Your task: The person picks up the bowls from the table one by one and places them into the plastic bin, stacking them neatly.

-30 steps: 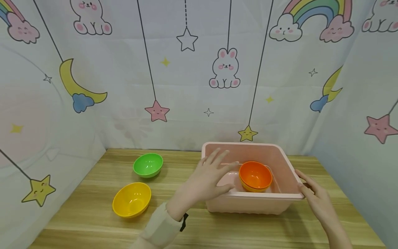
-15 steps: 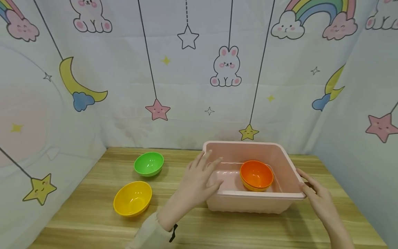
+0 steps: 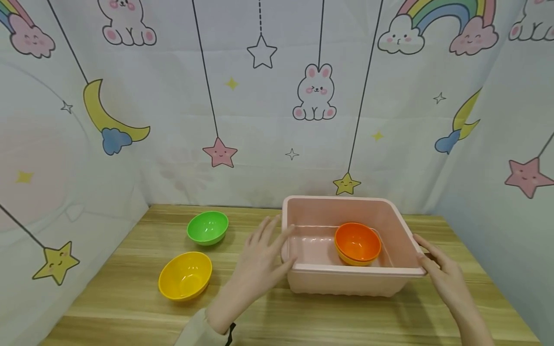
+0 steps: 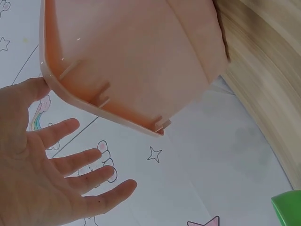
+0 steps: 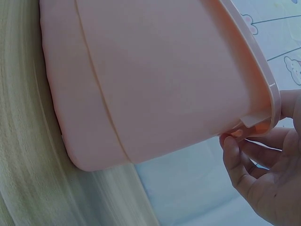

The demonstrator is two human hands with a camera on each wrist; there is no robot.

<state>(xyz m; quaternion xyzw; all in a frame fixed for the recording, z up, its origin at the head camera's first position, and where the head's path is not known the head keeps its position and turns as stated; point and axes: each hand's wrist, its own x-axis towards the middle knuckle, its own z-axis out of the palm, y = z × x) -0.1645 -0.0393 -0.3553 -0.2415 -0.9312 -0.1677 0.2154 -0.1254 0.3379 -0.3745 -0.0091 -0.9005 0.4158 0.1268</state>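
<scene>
A pink plastic bin [image 3: 342, 283] stands on the table with an orange bowl [image 3: 357, 241] inside, stacked on a yellow-orange one. My left hand [image 3: 259, 262], fingers spread, is at the bin's left side and holds nothing. In the left wrist view its thumb [image 4: 35, 88] is at the bin's rim; I cannot tell whether it touches. My right hand [image 3: 446, 276] grips the bin's right rim, its fingers curled under the edge in the right wrist view. Left of the left hand sit a yellow bowl [image 3: 185, 276] and a green bowl [image 3: 207, 228], both upright.
The wooden table [image 3: 130, 307] is bounded by a white cloth backdrop [image 3: 255, 110] with printed stars, moons and rabbits at the back and both sides. The bin's far rim is close to the back cloth.
My left hand has moved left, from over the bin's front left part to beside its left rim. The right hand stays on the right rim; bin and bowls keep their places.
</scene>
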